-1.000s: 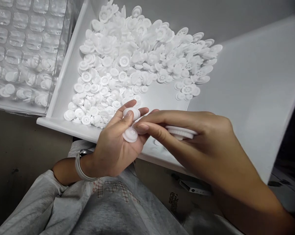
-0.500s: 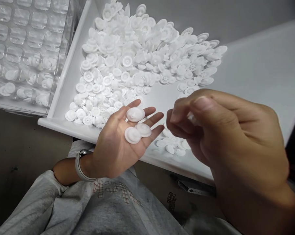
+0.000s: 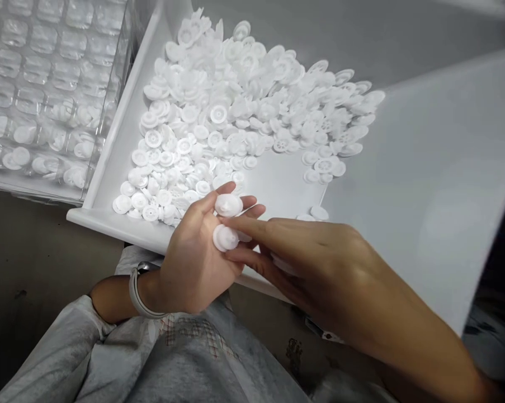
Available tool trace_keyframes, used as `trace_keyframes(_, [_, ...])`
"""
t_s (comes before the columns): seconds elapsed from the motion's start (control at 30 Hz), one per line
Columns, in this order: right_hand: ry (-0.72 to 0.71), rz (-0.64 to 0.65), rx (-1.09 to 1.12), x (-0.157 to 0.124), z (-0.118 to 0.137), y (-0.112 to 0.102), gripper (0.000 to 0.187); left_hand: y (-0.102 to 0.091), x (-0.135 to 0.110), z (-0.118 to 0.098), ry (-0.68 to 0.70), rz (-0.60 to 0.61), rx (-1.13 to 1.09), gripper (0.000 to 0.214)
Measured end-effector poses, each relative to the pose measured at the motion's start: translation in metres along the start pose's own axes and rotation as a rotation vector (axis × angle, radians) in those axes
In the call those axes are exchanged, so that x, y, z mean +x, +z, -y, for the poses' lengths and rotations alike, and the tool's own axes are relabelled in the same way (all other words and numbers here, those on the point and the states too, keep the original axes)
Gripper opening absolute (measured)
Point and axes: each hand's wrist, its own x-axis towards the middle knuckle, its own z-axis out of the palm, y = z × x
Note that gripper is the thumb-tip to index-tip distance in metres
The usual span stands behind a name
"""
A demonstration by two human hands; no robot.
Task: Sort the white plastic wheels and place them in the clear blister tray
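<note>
Cupping two small white plastic parts, the left hand (image 3: 196, 254) lies palm up over the near rim of the white tray (image 3: 109, 223), its fingers loosely spread and pointing toward two o'clock, the thumb raised along the eleven o'clock side of the upper disc (image 3: 228, 205). That disc rests on the fingertips, and the lower disc (image 3: 225, 238) sits just beside it at six o'clock, on the base of the fingers, with a small raised hub facing up. The right hand (image 3: 319, 263) comes in from four o'clock with its back to the camera, its fingers held long and close together. Its index finger (image 3: 248, 225) lies across the left fingers between the two discs and touches the lower one, while a second finger passes beneath at about five o'clock of that disc. Whether these fingers pinch anything cannot be told, since the hand covers what lies under it. At twelve o'clock of both hands, a pile of white discs (image 3: 252, 106), many with spoked wheel-like faces, fills the far part of the tray, thinning toward a bare patch just beyond the fingers. Two loose discs (image 3: 318, 212) lie at one o'clock of the right hand's knuckles. At ten o'clock stands a clear blister tray (image 3: 34, 73), whose nearer pockets hold white discs. A pale wristband (image 3: 135, 291) circles the left wrist, above a grey sweatshirt (image 3: 172, 364) at six o'clock.
</note>
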Motion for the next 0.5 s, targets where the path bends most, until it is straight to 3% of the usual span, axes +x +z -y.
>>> trace_keyframes(0.1, [-0.155, -0.024, -0.138, 0.002, -0.001, -0.008, 0.015, 0.003, 0.0, 0.002, 0.009, 0.002, -0.005, 0.018])
trace_keyframes(0.17, [-0.17, -0.109, -0.183, 0.017, -0.009, -0.023, 0.019, 0.006, 0.0, 0.003, 0.03, 0.046, -0.025, 0.016])
trace_keyframes(0.23, [-0.108, -0.25, -0.235, 0.048, -0.024, -0.047, 0.024, 0.008, -0.001, 0.005, 0.061, 0.069, -0.048, 0.015])
trace_keyframes(0.3, [0.093, -0.443, -0.253, 0.092, -0.044, -0.075, 0.031, 0.009, -0.003, 0.006, 0.087, 0.073, -0.047, 0.014])
trace_keyframes(0.4, [0.165, -0.488, -0.236, 0.153, -0.072, -0.108, 0.046, 0.008, -0.007, 0.006, 0.118, 0.085, -0.026, 0.014])
trace_keyframes(0.5, [0.17, -0.488, -0.184, 0.172, -0.079, -0.109, 0.03, 0.007, -0.009, 0.005, 0.139, 0.085, -0.038, 0.015])
